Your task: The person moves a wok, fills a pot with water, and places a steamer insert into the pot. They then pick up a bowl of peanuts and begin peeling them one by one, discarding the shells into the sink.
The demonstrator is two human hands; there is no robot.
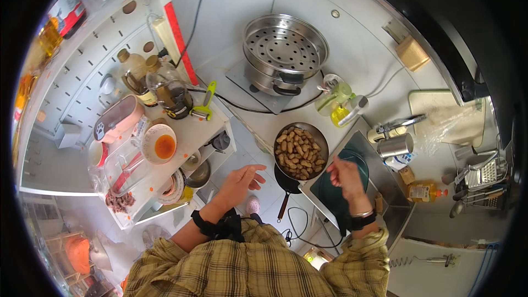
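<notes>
A round metal pan (326, 140) full of unshelled peanuts (298, 152) rests at the counter corner by the sink. My right hand (343, 176) is just right of the pan's lower rim, fingers curled; whether they touch the rim I cannot tell. My left hand (244, 181) hangs in the air left of the pan, fingers loosely bent, holding nothing. Beyond the pan stands a stainless steel steamer (284, 45) with a perforated tray, on a flat cooktop (264, 101). Below the pan is a dark frying pan (284, 183) with a long handle.
The sink (371, 148) holds a dark green basin (358, 161). Past it are a faucet (396, 123), a steel cup (396, 146) and dish soap (421, 192). At left, a white shelf unit bears a bowl of orange liquid (164, 147), large bottles (168, 86) and a green peeler (209, 97).
</notes>
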